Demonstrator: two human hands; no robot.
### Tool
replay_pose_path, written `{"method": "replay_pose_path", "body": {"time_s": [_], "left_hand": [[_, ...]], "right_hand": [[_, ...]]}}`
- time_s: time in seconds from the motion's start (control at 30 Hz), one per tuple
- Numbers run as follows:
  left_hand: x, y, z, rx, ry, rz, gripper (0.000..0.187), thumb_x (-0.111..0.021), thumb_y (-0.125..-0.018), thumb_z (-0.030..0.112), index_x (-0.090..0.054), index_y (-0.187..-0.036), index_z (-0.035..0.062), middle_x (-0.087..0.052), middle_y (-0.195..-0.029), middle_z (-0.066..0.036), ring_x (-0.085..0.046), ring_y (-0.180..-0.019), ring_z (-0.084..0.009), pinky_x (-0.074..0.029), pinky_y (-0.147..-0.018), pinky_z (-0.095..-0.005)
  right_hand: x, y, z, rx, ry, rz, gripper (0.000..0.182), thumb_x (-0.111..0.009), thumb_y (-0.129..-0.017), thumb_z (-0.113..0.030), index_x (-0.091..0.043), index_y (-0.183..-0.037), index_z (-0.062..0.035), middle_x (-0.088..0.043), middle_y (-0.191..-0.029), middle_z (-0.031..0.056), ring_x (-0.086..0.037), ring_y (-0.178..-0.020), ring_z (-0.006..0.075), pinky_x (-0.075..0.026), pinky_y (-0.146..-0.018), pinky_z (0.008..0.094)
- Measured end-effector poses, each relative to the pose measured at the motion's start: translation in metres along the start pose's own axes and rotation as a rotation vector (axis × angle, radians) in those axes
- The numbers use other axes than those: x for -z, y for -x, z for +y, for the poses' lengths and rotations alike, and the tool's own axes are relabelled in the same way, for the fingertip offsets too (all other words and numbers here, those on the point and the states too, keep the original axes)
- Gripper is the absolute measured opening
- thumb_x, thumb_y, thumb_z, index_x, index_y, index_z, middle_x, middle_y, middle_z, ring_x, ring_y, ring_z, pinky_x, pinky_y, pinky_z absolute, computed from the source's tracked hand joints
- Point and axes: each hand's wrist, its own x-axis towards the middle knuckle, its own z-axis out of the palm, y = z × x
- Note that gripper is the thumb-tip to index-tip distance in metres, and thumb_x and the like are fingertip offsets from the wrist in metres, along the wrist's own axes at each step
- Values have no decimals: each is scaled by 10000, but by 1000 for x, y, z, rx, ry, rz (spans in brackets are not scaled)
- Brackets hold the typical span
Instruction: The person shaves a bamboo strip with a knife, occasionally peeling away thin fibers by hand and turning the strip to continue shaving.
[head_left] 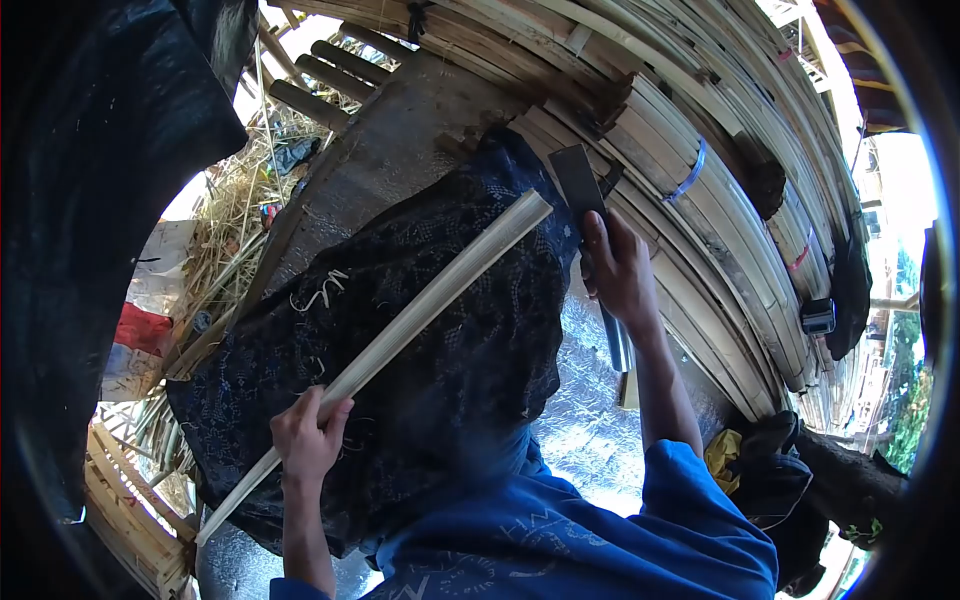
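My left hand is closed round the lower part of a long pale split strip, which slants up to the right across a dark patterned cloth over my lap. In my right hand is a knife with a broad dark blade; its blade points up, and a shiny metallic part shows below the hand. The strip's upper end lies just left of the blade, with a small gap between them. Thin curled shavings rest on the cloth.
Bundles of long split strips are stacked at the upper right, some tied with a blue band. Straw and scraps lie at the left, beside a grey floor sheet. Dark cloth and a log are at the lower right.
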Motion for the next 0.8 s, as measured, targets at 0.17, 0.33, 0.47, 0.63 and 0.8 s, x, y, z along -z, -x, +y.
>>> {"method": "replay_pose_path", "body": {"time_s": [0.17,0.33,0.47,0.63,0.8], "left_hand": [[-5,1,-1,8,-33,33,364,-652,-899,387,-604,-867,27,-593,-593,-110,-616,-480,-276,-454,-430,-352],[-7,1,-3,-5,-63,28,370,-651,-898,395,-579,-811,43,-557,-548,-91,-593,-448,-255,-437,-417,-343],[-9,0,-3,-1,-72,20,381,-651,-898,394,-540,-753,60,-512,-513,-79,-565,-423,-251,-420,-410,-343],[-11,-2,-3,-14,-75,34,387,-650,-899,388,-522,-729,66,-502,-509,-80,-556,-418,-259,-407,-404,-345],[-10,-3,-3,-37,-40,47,392,-650,-900,383,-510,-719,66,-495,-505,-81,-550,-414,-261,-401,-401,-347]], "right_hand": [[-6,2,-9,34,27,-37,445,-468,-1002,-424,-537,-892,1,-615,-649,134,-633,-565,205,-470,-555,363],[-11,1,-8,21,82,-20,446,-466,-1002,-424,-542,-896,3,-617,-634,144,-639,-553,232,-470,-549,372],[-17,-3,2,22,79,-4,435,-459,-1005,-417,-541,-907,-2,-596,-595,153,-636,-538,258,-457,-537,391],[-30,2,11,71,43,8,403,-459,-1008,-390,-536,-931,-3,-576,-579,177,-629,-543,315,-441,-527,403],[-16,-2,3,116,109,-46,359,-467,-1011,-343,-540,-924,-3,-557,-570,196,-613,-546,358,-433,-519,407]]}}
